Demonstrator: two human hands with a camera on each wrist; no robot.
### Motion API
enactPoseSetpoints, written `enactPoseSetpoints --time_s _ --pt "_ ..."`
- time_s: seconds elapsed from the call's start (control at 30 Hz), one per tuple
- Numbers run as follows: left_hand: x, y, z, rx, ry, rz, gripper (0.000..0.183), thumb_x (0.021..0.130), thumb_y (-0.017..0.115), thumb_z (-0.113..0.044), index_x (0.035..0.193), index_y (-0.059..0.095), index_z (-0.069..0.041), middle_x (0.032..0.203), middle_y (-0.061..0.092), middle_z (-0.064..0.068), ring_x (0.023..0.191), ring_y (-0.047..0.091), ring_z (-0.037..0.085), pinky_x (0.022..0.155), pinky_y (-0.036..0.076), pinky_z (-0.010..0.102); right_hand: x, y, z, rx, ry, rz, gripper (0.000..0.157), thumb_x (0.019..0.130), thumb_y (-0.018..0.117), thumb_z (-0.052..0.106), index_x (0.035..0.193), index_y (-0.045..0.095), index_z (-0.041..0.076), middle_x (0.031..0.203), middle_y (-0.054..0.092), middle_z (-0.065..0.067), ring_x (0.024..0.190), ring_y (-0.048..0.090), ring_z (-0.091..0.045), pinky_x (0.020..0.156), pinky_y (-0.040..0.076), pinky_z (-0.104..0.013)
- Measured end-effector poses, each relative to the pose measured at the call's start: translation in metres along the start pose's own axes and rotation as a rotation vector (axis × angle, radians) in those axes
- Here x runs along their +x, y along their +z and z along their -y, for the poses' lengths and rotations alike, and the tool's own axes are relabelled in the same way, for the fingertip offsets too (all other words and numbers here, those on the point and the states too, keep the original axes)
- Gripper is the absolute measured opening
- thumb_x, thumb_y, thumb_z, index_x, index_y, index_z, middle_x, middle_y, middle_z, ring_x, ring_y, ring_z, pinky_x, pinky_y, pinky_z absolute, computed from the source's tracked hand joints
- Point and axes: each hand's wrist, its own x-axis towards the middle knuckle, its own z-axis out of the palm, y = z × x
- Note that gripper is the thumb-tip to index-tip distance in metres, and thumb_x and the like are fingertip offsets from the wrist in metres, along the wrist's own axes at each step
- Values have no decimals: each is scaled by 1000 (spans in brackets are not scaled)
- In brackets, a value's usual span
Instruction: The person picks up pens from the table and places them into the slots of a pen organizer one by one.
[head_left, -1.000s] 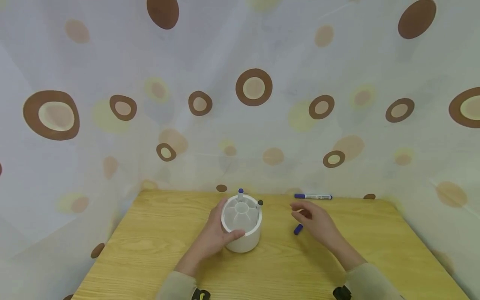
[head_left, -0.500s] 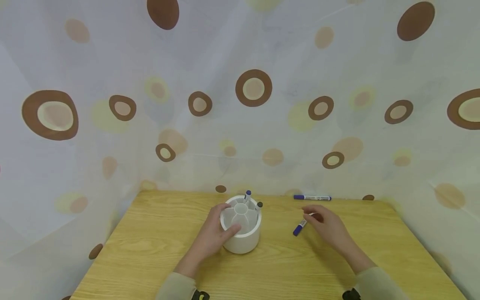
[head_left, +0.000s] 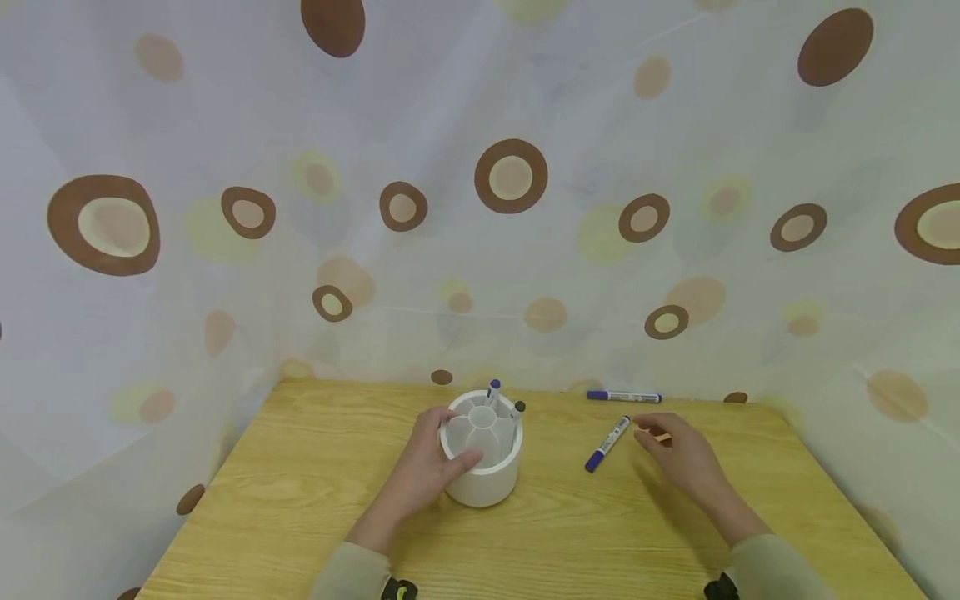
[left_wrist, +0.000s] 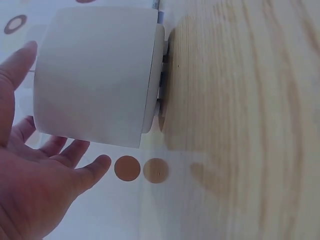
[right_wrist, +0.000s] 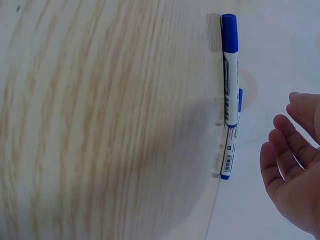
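A white round pen holder (head_left: 483,485) with inner dividers stands left of the table's middle. My left hand (head_left: 422,468) grips its side, thumb over the front rim; in the left wrist view the fingers curve around the holder's wall (left_wrist: 95,75). Inside it lean a blue-tipped marker (head_left: 492,393) and a dark-tipped marker (head_left: 518,411). Slanting on the table to the right is a white marker with a blue cap (head_left: 607,444). Just right of that marker is my right hand (head_left: 684,457), fingers loosely bent and holding nothing. Its bent fingers (right_wrist: 286,150) also show in the right wrist view.
Another blue-capped marker (head_left: 624,397) lies along the table's back edge. The wooden table (head_left: 315,467) meets a pale curtain (head_left: 420,333) with brown circles behind and at both sides.
My right hand has drawn back to the right, uncovering the slanting marker. The blue-tipped marker in the holder has shifted right and leans. My left hand keeps its grip.
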Motion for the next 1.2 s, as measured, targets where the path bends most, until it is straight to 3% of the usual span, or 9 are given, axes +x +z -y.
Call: enactPoseSetpoints --time_s 0.2,0.43,0.6,0.73,1.2 --pt "1 -1 2 -8 -3 -7 55 99 86 -37 134 54 -8 168 38 23 156 38 49 125 29 72 4 0 -9 2 -16 8 33 110 71 15 136 71 -7 132 70 -27 118 66 -45 96 60 -59" --pt "0 -3 3 -24 40 -6 74 107 75 -41 160 38 -3 167 43 25 157 38 49 127 26 72 7 2 -14 1 -11 10 32 110 71 13 135 70 -7 132 69 -28 120 65 -47 96 60 -60" --pt "0 -1 6 -36 7 24 85 110 69 -45 172 27 -5 174 36 24 161 32 46 128 23 71 8 3 -14 10 1 21 34 111 70 15 137 70 -7 133 69 -28 120 65 -47 97 59 -60" --pt "0 -1 7 -45 0 43 86 111 67 -45 174 24 -6 177 30 24 163 27 47 128 22 70 9 4 -14 8 7 28 35 111 70 15 137 69 -7 134 69 -29 120 65 -47 98 60 -60" --pt "1 -2 5 -73 -1 67 85 112 65 -45 175 22 -7 177 29 23 162 29 47 126 27 72 12 5 -22 -38 -27 37 34 108 72 9 138 70 -7 138 65 -31 122 63 -52 94 61 -60"
